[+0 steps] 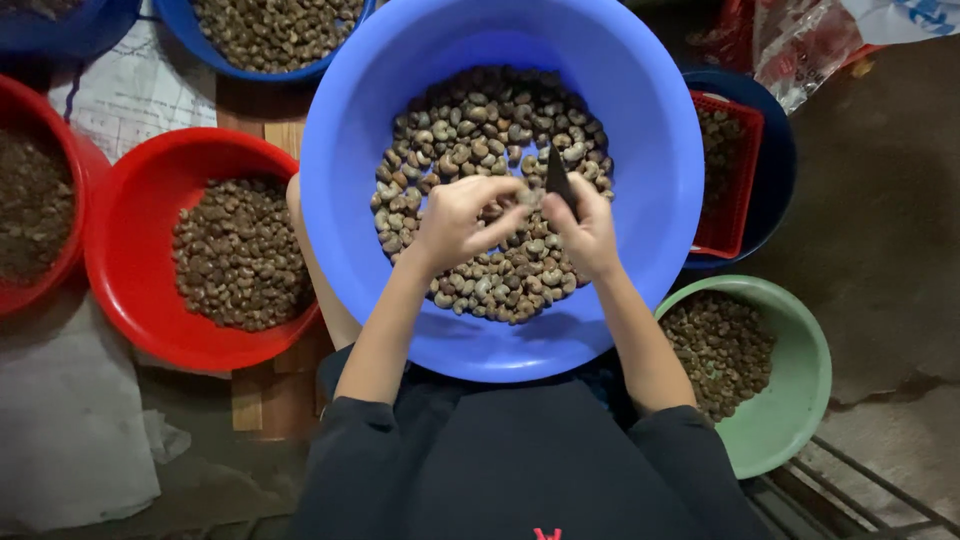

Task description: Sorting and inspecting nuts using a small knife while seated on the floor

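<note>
Both my hands are over the big blue basin, which sits right in front of me on my lap area. My left hand is curled shut round one nut, pinching it between thumb & fingertips. My right hand is closed on a small dark blade, its tip pointing up & away from me, edge just beside the nut I'm holding. The two hands nearly touch, right above the heap of nuts in the basin.

How far along, judging by what lies around: the basin is covered w/ nuts across the whole bottom, so lots left to go through. Other tubs already hold plenty – red basin to my left w/ a good pile, green bowl to my right about half covered, a small red basket inside a dark blue tub at right w/ some in it. Another blue tub at top is full too, & a 2nd red one at far left edge. Can't tell which piles are finished ones vs. waiting; they look much alike from here. I'd guess mid-job, nowhere near done.
</note>
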